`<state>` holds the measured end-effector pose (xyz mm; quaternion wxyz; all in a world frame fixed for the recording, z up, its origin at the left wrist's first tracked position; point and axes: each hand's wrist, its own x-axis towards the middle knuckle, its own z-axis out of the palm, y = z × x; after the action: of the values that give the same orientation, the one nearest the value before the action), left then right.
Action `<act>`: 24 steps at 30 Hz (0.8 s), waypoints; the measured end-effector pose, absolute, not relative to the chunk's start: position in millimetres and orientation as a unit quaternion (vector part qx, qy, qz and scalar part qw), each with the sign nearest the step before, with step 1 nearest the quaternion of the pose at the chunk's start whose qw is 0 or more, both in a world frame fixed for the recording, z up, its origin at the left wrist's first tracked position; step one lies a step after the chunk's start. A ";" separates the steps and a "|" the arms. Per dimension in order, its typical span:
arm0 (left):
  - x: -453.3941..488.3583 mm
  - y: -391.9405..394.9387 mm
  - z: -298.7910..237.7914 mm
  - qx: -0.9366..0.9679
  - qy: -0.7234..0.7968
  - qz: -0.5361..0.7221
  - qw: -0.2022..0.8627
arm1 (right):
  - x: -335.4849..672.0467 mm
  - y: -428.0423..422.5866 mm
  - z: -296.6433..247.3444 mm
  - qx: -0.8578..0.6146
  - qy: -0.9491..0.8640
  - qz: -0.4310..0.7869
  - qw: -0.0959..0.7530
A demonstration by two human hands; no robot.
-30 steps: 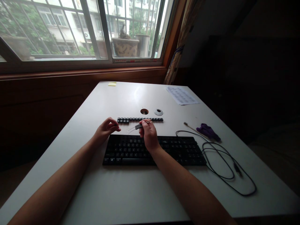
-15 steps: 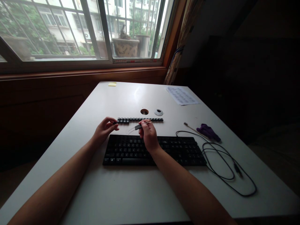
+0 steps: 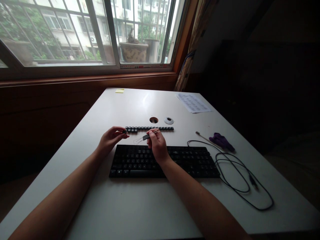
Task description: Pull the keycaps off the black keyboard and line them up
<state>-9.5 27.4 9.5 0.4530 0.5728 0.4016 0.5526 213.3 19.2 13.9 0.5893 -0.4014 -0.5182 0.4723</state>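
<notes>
Between the thumb and fingers of my left hand [image 3: 112, 138] is a small black keycap [image 3: 124, 131], held at the left end of the loose keycaps. My right hand [image 3: 158, 145] grips a keycap puller [image 3: 146, 137] by its black handle; its thin wire loops point left, with nothing visible in them. Beneath and in front of the hands lies a black keyboard [image 3: 140, 163], its middle partly covered by my right hand and forearm. Just beyond it, a row of loose black keycaps [image 3: 163, 128] stretches across the table, with a shorter second row at its left.
The keyboard's black cable [image 3: 246, 190] coils on the white table [image 3: 120, 206] at right. Near it lie a purple cloth [image 3: 222, 141] and a thin brush-like stick [image 3: 207, 136]. Behind are a cable hole [image 3: 153, 120], its round cover [image 3: 169, 120], papers [image 3: 193, 102] and a yellow note [image 3: 119, 90].
The keycap in my left hand has turned and shows more clearly at the fingertips. My right hand with the puller has shifted very slightly left.
</notes>
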 end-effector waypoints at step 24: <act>-9.5 29.8 3.9 0.652 0.407 0.520 0.373 | 211.3 23.3 7.6 -0.418 -0.576 0.471 0.522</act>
<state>-9.5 29.8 3.9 0.3730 0.6515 0.4073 0.5202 211.3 23.3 7.6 0.5216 -0.4182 -0.5757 0.4708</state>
